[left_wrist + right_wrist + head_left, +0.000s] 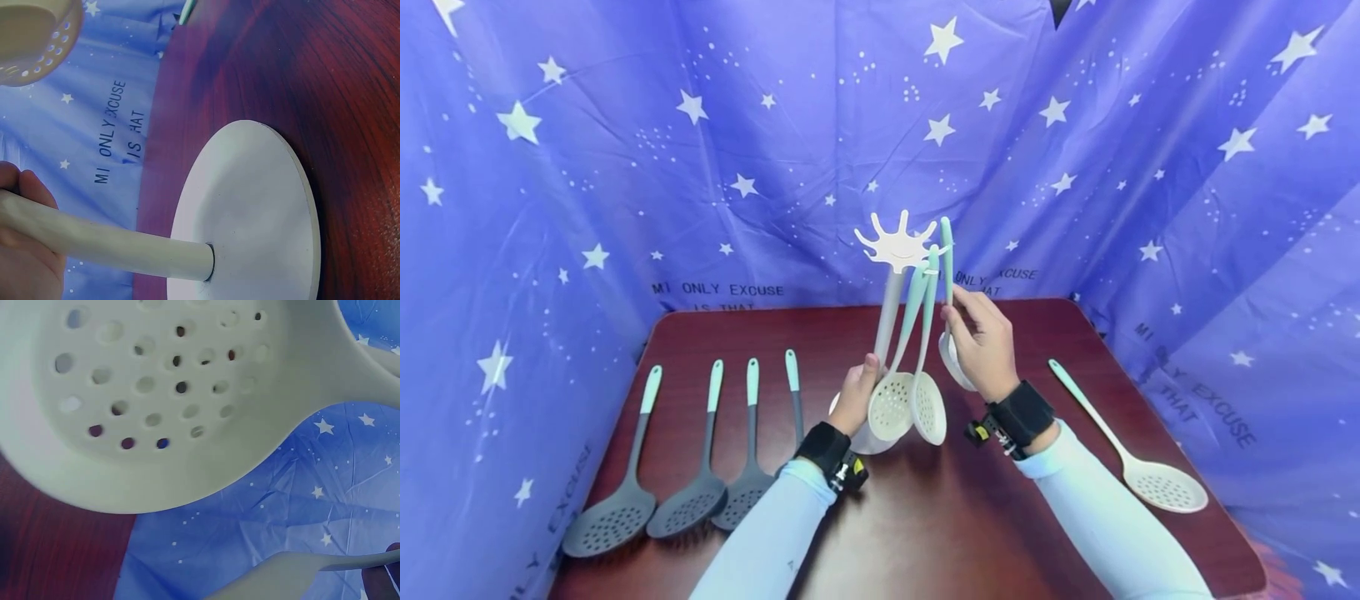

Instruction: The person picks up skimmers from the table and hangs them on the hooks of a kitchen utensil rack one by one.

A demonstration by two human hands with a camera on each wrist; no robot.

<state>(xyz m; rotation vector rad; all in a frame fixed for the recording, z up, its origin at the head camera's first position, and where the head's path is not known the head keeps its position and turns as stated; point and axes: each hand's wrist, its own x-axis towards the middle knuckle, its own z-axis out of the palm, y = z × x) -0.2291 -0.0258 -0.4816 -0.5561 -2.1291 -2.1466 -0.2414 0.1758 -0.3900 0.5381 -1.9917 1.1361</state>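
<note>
In the head view my left hand [854,395] grips the pole of a white utensil stand [889,312], whose top spreads into several curved prongs. The stand's round base [250,194] shows in the left wrist view. Two cream skimmers with mint handles hang from the prongs: one skimmer [889,412] nearer the pole, the other skimmer [931,412] just right of it. My right hand [987,346] pinches the handle of a third white skimmer [947,258], upright beside the prongs with its handle end up. Its head is partly behind my hand, and its holes do not show.
Several dark grey skimmers [613,518] with mint handles lie in a row on the left of the reddish-brown table [1000,517]. A cream skimmer [1161,483] lies at the right. Behind the table hangs a blue star-patterned curtain [820,108].
</note>
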